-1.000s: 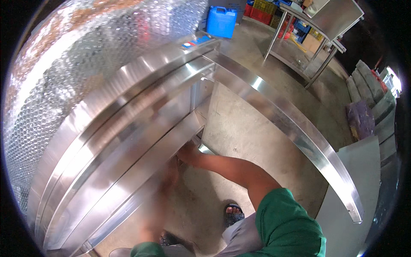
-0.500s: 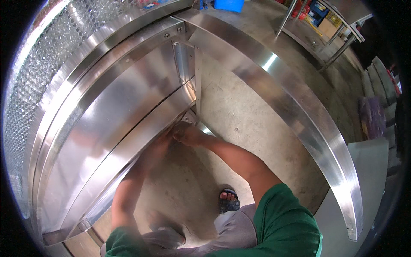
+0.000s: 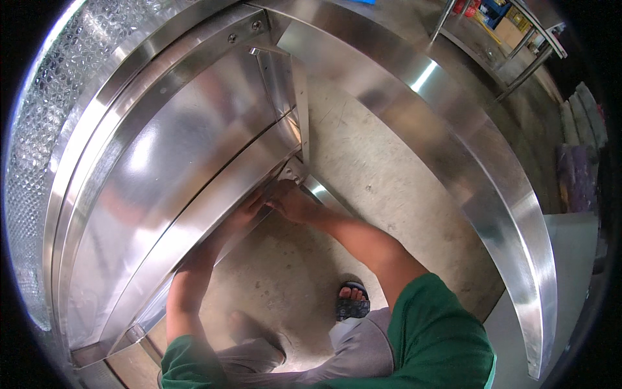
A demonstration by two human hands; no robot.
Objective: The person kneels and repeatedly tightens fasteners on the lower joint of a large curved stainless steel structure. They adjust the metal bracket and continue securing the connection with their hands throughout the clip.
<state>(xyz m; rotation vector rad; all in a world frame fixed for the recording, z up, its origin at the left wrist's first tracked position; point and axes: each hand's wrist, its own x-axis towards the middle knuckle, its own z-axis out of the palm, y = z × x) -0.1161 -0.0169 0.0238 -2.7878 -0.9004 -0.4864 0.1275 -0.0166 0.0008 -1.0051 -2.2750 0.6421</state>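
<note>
Both my hands meet at the lower edge of a polished stainless-steel panel [image 3: 172,155], close to its inner corner. My right hand [image 3: 289,200] is closed, fingers curled together beside a small corner bracket [image 3: 293,174] with screws. What it pinches, if anything, is hidden. My left hand [image 3: 249,209] reaches up along the panel's underside; the steel edge and shadow cover most of its fingers, so its grip does not show. Near the corner stands a thin upright metal strip [image 3: 302,110]. A broad curved-looking steel frame bar [image 3: 427,107] runs from the top around to the right.
Bubble wrap [image 3: 39,175] covers the surface at the far left. A metal rack [image 3: 512,78] stands at the upper right, with grey and purple bundles [image 3: 576,175] below it. A pale flat sheet [image 3: 567,259] lies at the right. My sandalled foot [image 3: 353,301] is on the concrete floor [image 3: 389,188].
The view has shifted slightly, so the frame sits a bit differently. My right hand has moved slightly right along the panel edge, still beside the bracket; my left hand stays near it.
</note>
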